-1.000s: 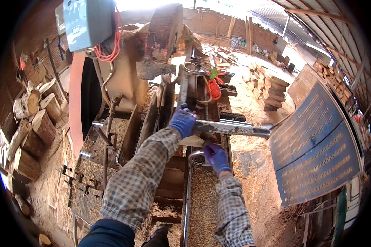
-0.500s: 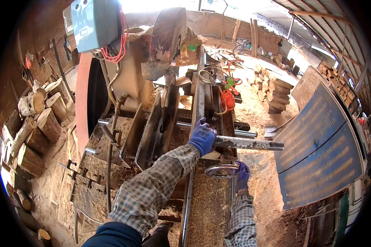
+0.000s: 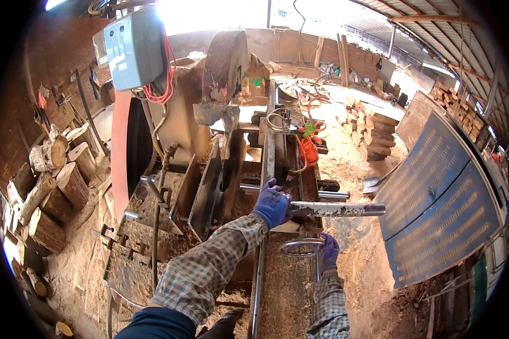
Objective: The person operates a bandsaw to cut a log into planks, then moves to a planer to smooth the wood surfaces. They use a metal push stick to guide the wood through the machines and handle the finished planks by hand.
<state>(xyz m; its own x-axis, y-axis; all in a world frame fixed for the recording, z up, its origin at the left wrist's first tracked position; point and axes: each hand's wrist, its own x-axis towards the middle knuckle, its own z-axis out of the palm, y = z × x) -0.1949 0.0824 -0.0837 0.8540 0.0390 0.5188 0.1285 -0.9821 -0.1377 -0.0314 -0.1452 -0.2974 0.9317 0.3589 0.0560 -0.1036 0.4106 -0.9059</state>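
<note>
Presently, blue-purple-gloved right hand (image 3: 329, 252): fingers curled around right rim of round silver metal handwheel (image 3: 301, 242); blue-purple-gloved left hand (image 3: 272, 205), grip unclear, at left end of crosswise worn-grey metal bar (image 3: 339, 209) just beyond.

Far beyond the left hand (image 3: 273, 204), a low wall (image 3: 291, 48) is closing off the back, and upright planks (image 3: 343, 59) are standing by it; bright daylight (image 3: 220, 14) is pouring in above, washing out detail. Well left of that hand, a brownish wall (image 3: 68, 51) is sitting in shade, with split logs (image 3: 56, 198) lying piled near its foot. Just right of the right hand (image 3: 329, 251), sawdust-strewn floor (image 3: 359, 248) is showing. Farther out past it, stacked timber (image 3: 373, 130) is resting, a blue panel (image 3: 435, 198) is tilting, and a ribbed roof (image 3: 418, 10) is sloping overhead.
</note>
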